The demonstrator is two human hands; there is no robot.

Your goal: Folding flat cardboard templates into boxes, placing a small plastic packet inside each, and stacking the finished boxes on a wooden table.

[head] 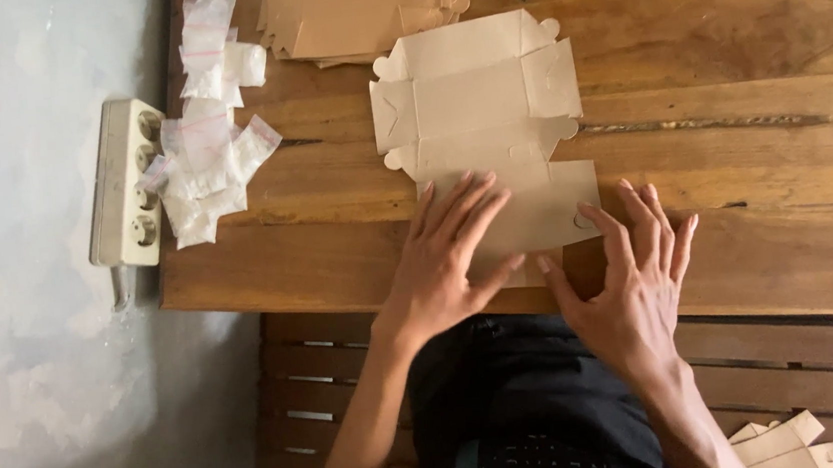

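Note:
A flat, unfolded cardboard box blank (pixel 486 107), pale brown with flaps and rounded tabs, lies on the wooden table (pixel 749 135). My left hand (pixel 449 261) presses flat on its near panel, fingers spread. To the right, my right hand (pixel 636 275) rests with fingers apart on the table edge, its fingertips touching the blank's near right corner. Neither hand grips anything.
A stack of more flat cardboard blanks (pixel 357 8) lies at the table's far edge. Several small clear plastic bags (pixel 207 132) are piled at the left end, beside a white power strip (pixel 126 184) on the floor. Folded cardboard pieces (pixel 791 442) sit at bottom right.

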